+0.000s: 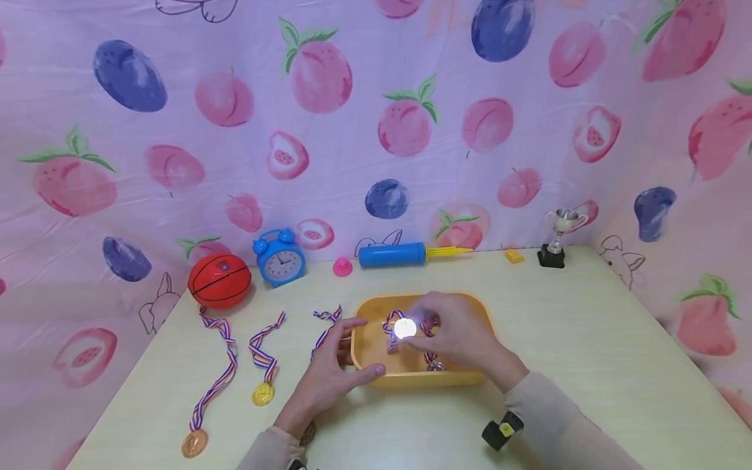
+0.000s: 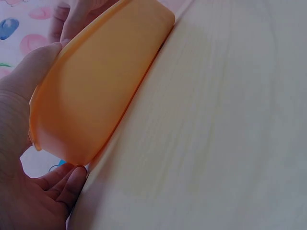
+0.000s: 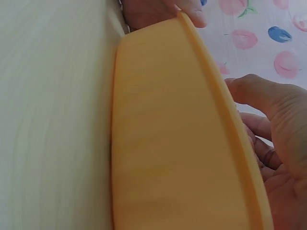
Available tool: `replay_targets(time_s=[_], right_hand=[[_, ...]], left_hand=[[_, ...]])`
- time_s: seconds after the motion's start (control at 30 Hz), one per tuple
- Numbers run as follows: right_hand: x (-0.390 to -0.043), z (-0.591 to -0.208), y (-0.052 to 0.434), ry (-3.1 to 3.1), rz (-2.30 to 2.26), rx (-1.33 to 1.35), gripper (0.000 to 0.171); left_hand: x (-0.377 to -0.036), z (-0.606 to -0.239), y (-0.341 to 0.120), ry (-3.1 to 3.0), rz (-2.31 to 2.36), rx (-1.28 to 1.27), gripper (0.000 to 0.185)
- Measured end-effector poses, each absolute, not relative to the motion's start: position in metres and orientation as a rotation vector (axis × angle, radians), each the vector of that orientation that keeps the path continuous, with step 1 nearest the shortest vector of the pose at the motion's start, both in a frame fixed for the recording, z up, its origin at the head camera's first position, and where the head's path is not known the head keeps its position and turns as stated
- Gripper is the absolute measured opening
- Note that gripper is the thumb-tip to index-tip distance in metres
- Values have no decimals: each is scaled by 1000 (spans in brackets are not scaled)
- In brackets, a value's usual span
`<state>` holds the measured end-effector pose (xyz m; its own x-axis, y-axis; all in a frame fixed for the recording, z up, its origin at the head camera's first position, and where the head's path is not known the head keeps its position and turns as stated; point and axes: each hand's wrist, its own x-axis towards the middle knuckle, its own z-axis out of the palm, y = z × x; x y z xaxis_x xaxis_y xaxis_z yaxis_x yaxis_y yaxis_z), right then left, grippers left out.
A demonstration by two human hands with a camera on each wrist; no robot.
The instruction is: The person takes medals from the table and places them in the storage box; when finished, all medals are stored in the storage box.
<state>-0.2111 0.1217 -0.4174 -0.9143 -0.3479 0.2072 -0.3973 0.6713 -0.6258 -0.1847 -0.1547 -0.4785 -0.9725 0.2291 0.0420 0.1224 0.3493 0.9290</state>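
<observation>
A yellow plastic tray [image 1: 417, 379] stands on the table with several ribboned medals inside, among them a silver medal [image 1: 435, 367]. My left hand [image 1: 329, 369] grips the tray's left end, thumb at the near rim and fingers around the side. Over the tray, my right hand [image 1: 458, 329] pinches a medal [image 1: 405, 328] that glares white, so its colour is hidden; a striped ribbon [image 1: 392, 320] lies by it. Left of the tray are a bronze medal [image 1: 194, 443] and a gold medal [image 1: 262, 393]. Another medal [image 1: 308, 433] is partly hidden by my left wrist.
Along the back stand a red basketball [image 1: 220, 281], a blue alarm clock [image 1: 281, 261], a pink duck [image 1: 343, 267], a blue pump [image 1: 392, 255], a small yellow block [image 1: 514, 256] and a trophy cup [image 1: 555, 241]. A fruit-patterned cloth [image 1: 352, 143] hangs behind the table.
</observation>
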Motion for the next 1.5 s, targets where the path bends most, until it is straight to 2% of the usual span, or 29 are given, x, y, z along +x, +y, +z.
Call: replay_targets(time_s=[0.3,0.5,1.0,1.3,1.5], right_hand=[[-210,-423,121,-2833,1072,706,36],[-211,-424,125,-2859,1004,759,43],[-200,-411,175,-2633,1068,595,71],[-188,-422,212,-2585,1142,389,82],[-175,-437,227,-2611,1363,315,88]], left_hand=[[-186,-478,-154,2482,1732,360,81],[-186,-479,-153,2479,1740,368,81],[-185,-477,-152,2469,1746,348,83],[-185,-478,-152,2477,1736,342,83],[-185,-479,-153,2479,1746,342,82]])
